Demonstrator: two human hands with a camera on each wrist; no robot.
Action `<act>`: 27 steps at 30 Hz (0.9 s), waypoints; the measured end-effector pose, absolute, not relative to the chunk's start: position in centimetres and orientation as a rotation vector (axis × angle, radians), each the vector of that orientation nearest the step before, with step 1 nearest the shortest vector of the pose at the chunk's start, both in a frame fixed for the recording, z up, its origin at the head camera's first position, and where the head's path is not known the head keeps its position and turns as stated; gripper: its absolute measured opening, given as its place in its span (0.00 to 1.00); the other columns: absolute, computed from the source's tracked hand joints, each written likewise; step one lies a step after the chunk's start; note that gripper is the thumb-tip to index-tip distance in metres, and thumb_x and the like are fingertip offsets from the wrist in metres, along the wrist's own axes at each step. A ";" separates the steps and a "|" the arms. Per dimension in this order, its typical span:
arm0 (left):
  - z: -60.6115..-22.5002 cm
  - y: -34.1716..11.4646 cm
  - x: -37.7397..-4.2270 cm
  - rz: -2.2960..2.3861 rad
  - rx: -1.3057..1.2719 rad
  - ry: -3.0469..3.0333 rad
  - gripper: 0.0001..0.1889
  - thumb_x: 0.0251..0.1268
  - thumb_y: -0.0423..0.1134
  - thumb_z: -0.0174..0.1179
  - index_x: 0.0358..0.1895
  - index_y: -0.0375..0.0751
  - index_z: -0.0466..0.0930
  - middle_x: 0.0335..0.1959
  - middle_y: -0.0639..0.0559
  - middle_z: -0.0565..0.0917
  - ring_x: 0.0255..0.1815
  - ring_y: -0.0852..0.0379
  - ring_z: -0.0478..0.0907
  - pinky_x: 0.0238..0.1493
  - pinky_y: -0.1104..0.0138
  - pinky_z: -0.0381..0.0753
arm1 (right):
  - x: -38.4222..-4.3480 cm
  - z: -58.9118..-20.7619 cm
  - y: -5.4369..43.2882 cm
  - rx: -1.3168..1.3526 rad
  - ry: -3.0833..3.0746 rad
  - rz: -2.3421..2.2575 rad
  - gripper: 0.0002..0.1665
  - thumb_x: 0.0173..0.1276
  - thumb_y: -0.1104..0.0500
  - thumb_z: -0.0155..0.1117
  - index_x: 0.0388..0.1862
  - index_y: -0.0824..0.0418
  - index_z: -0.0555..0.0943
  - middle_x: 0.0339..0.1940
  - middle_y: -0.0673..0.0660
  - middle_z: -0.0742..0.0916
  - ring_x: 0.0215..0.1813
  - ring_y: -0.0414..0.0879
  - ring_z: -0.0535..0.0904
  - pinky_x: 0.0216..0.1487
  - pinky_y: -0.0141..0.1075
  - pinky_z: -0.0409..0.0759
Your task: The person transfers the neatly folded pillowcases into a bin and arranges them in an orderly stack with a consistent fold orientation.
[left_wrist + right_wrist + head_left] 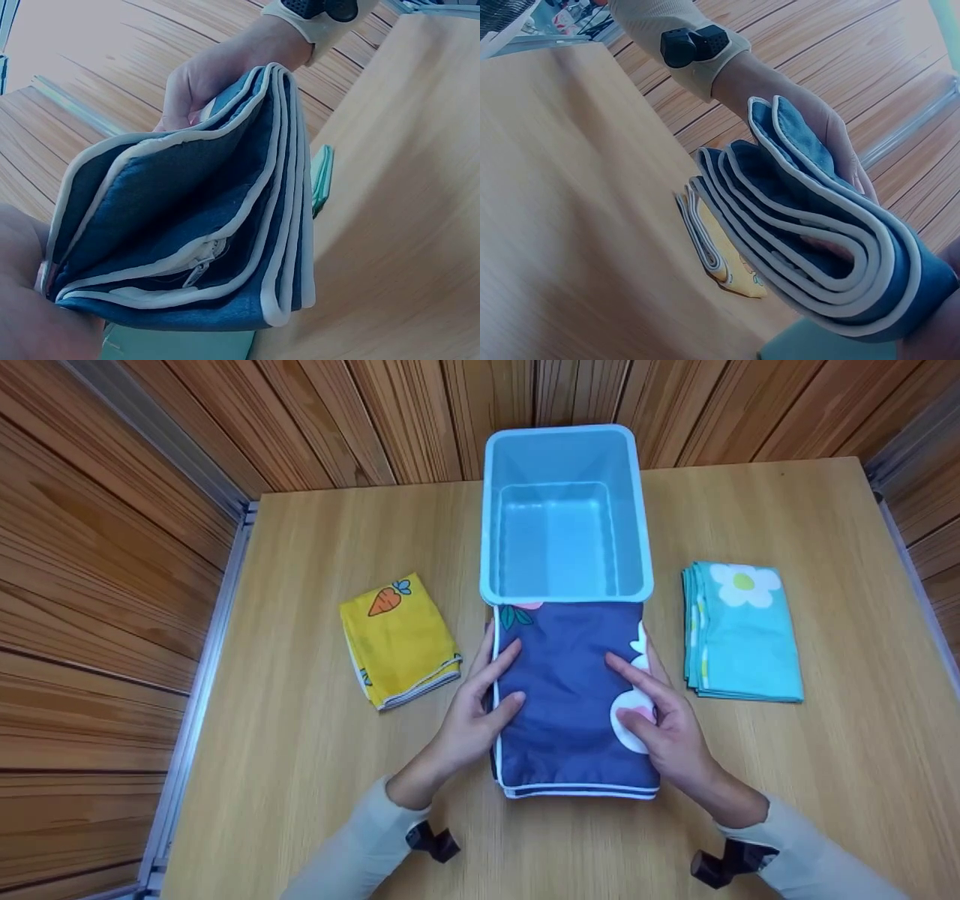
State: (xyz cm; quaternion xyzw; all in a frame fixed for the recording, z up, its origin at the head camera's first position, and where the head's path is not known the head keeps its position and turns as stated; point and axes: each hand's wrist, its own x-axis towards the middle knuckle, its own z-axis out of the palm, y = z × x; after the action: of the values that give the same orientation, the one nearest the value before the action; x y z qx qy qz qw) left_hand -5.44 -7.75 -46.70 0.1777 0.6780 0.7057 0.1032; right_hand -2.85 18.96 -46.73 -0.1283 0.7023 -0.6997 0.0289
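Note:
Between both hands is a folded navy fabric cover (pixel 562 690) with white piping, white flower prints and a green leaf print. My left hand (pixel 480 709) grips its left edge, thumb on top. My right hand (pixel 671 727) grips the right edge the same way. In the left wrist view the cover (pixel 187 180) has gaping layers, and a small zipper pull (pixel 196 271) shows inside. Several stacked layers of the cover (pixel 832 232) appear in the right wrist view, lifted off the table. Fingers under the cover are partly hidden.
An open light-blue plastic bin (pixel 566 598) stands just beyond the cover, nothing inside it. A folded yellow cloth (pixel 405 649) with a carrot print lies left. To the right lies a folded turquoise cloth (pixel 742 652) with a white flower. Wood-panelled walls (pixel 420 412) border the table.

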 end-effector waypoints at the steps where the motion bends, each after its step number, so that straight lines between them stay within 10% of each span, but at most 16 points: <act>1: -46.7 -7.8 -5.5 2.082 0.526 2.000 0.31 0.75 0.27 0.55 0.79 0.37 0.59 0.85 0.52 0.36 0.84 0.57 0.33 0.81 0.60 0.41 | -2.9 -46.7 19.0 -0.401 2.155 -2.163 0.32 0.71 0.79 0.53 0.74 0.71 0.68 0.85 0.61 0.52 0.84 0.55 0.37 0.77 0.28 0.48; 27: -45.7 -8.0 -6.4 2.119 0.568 1.953 0.31 0.76 0.26 0.53 0.79 0.36 0.58 0.85 0.52 0.35 0.84 0.58 0.32 0.81 0.60 0.44 | -3.3 -45.3 18.8 -0.364 2.172 -2.149 0.33 0.72 0.78 0.53 0.75 0.68 0.68 0.86 0.57 0.47 0.84 0.55 0.35 0.77 0.27 0.47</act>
State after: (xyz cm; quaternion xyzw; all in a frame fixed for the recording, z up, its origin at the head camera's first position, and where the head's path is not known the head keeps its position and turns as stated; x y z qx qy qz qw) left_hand -6.40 -7.95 -45.75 0.1924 0.6616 0.7176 0.1020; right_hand -3.31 18.78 -45.31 -0.1183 0.7056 -0.6979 0.0322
